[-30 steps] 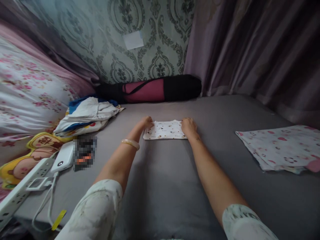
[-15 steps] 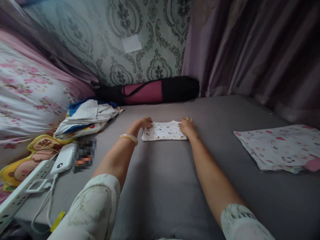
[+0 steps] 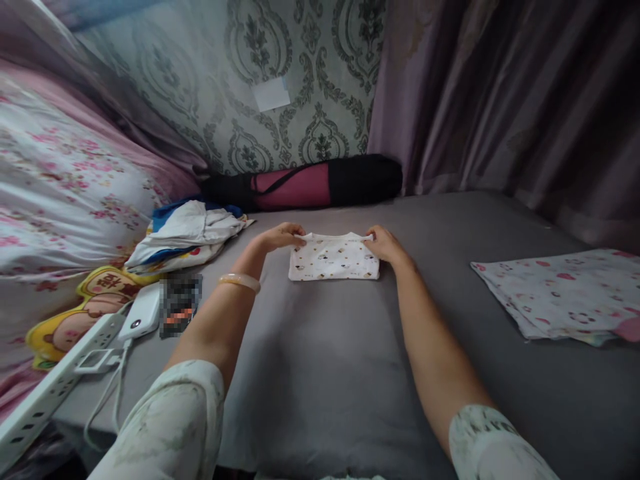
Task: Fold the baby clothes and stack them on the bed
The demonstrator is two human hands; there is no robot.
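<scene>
Grey-green damask-patterned wallpaper (image 3: 313, 127) fills upper centre of frame, w/ long black-and-crimson fabric bag (image 3: 295, 187) lying below it. On plain grey bed sheet (image 3: 450, 227), approx. at frame centre, is small folded white cloth (image 3: 335, 259) w/ tiny printed figures. L hand (image 3: 286, 236) pinches its upper left corner btwn thumb & fingers; R hand (image 3: 385, 245) pinches the upper right corner likewise. Whether this top edge is lifted, I can't tell. Folded white cloth w/ pink-red prints (image 3: 560, 293) lies at right edge, well apart.
</scene>
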